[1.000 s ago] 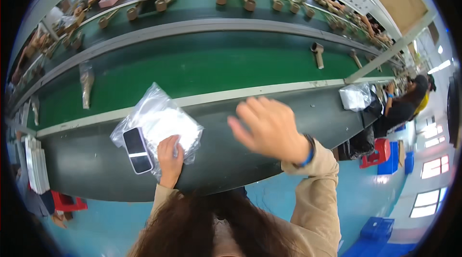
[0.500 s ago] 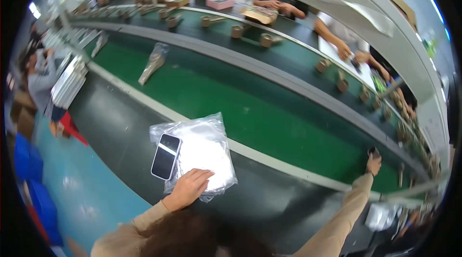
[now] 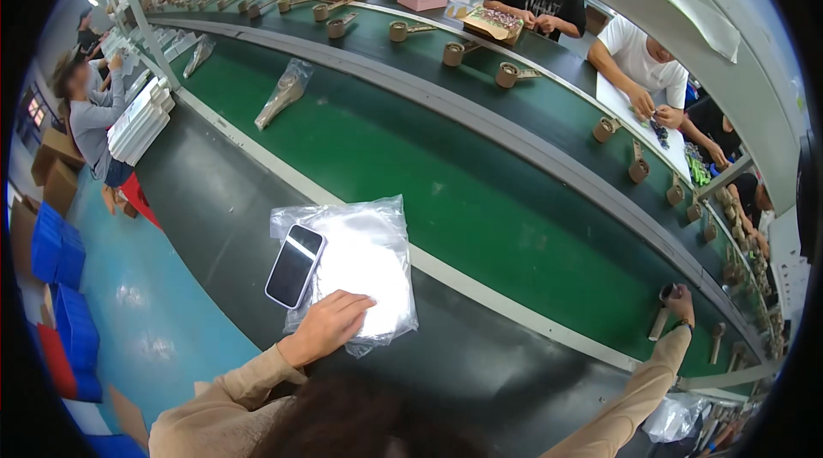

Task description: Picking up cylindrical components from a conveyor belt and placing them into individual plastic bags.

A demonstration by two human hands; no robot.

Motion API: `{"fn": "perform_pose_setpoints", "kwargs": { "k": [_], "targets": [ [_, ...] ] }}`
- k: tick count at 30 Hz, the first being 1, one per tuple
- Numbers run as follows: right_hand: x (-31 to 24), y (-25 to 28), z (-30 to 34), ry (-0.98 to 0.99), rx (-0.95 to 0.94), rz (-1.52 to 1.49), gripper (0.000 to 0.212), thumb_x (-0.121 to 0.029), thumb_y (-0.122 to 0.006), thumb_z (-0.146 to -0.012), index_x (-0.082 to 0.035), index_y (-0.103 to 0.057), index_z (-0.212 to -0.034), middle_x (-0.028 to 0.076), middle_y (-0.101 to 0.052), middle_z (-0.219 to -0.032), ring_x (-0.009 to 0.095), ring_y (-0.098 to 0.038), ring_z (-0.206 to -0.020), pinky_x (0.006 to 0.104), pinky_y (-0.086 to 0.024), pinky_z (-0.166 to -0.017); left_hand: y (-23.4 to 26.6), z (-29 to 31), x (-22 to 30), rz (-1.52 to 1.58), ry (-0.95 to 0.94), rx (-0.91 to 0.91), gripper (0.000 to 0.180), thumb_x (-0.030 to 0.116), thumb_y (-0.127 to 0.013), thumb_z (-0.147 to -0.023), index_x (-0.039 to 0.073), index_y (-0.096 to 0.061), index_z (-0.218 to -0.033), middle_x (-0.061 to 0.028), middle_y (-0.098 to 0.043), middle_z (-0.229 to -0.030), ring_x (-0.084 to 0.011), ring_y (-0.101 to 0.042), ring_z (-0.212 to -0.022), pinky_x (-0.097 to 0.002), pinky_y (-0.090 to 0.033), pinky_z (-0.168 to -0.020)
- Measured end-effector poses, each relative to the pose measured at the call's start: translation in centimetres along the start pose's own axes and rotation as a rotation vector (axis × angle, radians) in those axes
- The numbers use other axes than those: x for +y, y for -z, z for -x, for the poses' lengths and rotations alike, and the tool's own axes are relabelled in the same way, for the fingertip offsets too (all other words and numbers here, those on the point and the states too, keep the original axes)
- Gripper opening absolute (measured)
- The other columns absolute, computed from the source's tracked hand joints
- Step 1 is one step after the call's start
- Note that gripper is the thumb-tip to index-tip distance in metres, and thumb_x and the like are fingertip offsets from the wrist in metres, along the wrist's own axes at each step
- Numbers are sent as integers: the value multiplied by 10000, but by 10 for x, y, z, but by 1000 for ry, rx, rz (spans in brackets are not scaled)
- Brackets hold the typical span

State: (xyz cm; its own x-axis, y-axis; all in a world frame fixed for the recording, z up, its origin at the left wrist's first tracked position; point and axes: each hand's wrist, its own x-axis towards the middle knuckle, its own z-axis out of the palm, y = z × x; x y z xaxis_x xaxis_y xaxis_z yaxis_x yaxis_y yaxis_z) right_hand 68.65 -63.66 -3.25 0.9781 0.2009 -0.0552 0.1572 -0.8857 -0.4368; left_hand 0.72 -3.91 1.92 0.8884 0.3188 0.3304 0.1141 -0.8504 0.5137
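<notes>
My left hand (image 3: 330, 323) lies with its fingers stretched out over a stack of clear plastic bags (image 3: 369, 244) on the dark worktop. A phone (image 3: 295, 267) in a pale case rests on the bags, just beyond that hand. Far to the right, my right hand (image 3: 681, 304) reaches over the green conveyor belt (image 3: 480, 252). Its fingers close around the round head of a brown hair-dryer-shaped piece (image 3: 659, 323), whose straight handle points back toward me. A similar brown piece (image 3: 717, 343) lies to the right of it.
Beyond a grey divider (image 3: 446, 102), a second belt carries several brown round-headed pieces (image 3: 507, 74). Bagged pieces (image 3: 285, 95) lie on the green belt. Co-workers sit across the line. White trays (image 3: 141, 121) are stacked at left, blue bins (image 3: 58, 244) on the floor. Plastic bags (image 3: 675, 418) lie lower right.
My right hand has shifted slightly right and nearer, and the brown piece's handle now shows below it. My left hand stays on the bags. The view has tilted a little.
</notes>
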Motion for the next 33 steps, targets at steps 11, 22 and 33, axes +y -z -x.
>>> {"fn": "perform_pose_setpoints", "kwargs": {
  "k": [11, 22, 33],
  "targets": [
    [-175, 4, 74, 361, 66, 0, 676, -307, -801, -648, 36, -555, -1176, 158, -662, -938, 256, -636, -849, 371, -504, -748, 14, 3, -13, 103, 15, 33, 326, 48, -649, -788, 68, -645, -1113, -107, -667, -1071, -291, -602, -808, -381, -505, -758],
    [-414, -124, 414, 103, -434, -1514, 495, -353, -506, -967, 1, -432, -1306, 178, -496, -1309, 280, -504, -1205, 470, -486, -982, 28, -3, -17, 315, 19, -160, 476, 32, -645, -766, 56, -568, -1235, -88, -614, -1183, -254, -605, -738, -345, -510, -709],
    [-530, -232, 561, 312, 299, -925, 635, -57, -692, -837, 7, -348, -1368, 127, -457, -1287, 205, -482, -1165, 332, -415, -979, 46, 6, -16, 521, 28, -219, 585, -51, -623, -748, 75, -538, -1313, -95, -593, -1253, -165, -578, -674, -270, -505, -658]
  ]
}}
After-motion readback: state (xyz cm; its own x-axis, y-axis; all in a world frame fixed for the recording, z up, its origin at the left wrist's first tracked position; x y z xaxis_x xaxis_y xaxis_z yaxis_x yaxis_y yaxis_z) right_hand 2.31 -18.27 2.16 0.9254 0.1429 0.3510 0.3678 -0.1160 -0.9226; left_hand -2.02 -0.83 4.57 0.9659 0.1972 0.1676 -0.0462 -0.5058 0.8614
